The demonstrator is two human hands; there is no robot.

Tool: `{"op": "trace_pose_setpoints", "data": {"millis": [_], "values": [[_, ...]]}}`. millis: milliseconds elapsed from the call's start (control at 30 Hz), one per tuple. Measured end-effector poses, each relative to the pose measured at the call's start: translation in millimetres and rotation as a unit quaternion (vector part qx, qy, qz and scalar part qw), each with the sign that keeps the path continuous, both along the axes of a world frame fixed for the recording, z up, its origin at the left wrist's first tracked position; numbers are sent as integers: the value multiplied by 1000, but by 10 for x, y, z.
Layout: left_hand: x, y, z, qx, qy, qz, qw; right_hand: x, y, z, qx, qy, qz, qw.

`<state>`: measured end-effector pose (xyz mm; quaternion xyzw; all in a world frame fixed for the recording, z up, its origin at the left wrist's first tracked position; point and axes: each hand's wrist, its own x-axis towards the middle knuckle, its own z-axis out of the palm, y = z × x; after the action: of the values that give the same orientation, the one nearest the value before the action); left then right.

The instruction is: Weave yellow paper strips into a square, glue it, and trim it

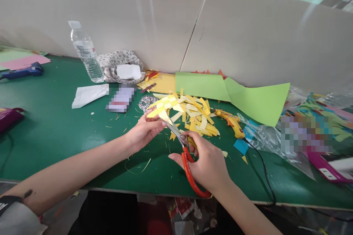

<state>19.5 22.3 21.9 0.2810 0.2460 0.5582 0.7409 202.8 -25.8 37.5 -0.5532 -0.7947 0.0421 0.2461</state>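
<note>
Left hand (147, 131): one, its fingers closed on the woven yellow piece, pinching it from below and the near side.
Woven yellow piece (166, 105): one, a checked weave of darker and paler yellow strips, held above the table in front of the loose strips.
Right hand (208, 159): one, gripping the scissors, with fingers wrapped at the handles and the thumb extended to their left.
Scissors (183, 138): one pair, red handles toward the person, metal blades reaching up to the left hand's fingertips and the woven piece.
Yellow strips (197, 117): one loose pile, overlapping too much to count.
Glue guns: two; the yellow glue gun (230, 120) lies right of the pile with one black cord (264, 169), the blue one (24, 71) at far left.
Blue paper (241, 147): two bits visible beside the yellow gun.
Green paper (202, 85): two panels by the partition (248, 36); whether they are separate sheets I cannot tell.
Bottle (87, 58): one, clear, upright, white cap.
Patterned cloth (120, 60): one bundle, one white pad (128, 71) on it.
White tissue (89, 94): one, left of a blurred rectangle (121, 99).
Purple items: two; one at the left edge (9, 119), one at far right (327, 167).
Table (63, 147): one, green.
</note>
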Motion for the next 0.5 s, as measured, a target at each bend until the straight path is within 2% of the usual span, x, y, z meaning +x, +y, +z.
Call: {"op": "trace_pose_setpoints", "data": {"millis": [500], "values": [[24,0,-6,31,9,-9,999,-14,5,-6,15,5,-2,1000]]}}
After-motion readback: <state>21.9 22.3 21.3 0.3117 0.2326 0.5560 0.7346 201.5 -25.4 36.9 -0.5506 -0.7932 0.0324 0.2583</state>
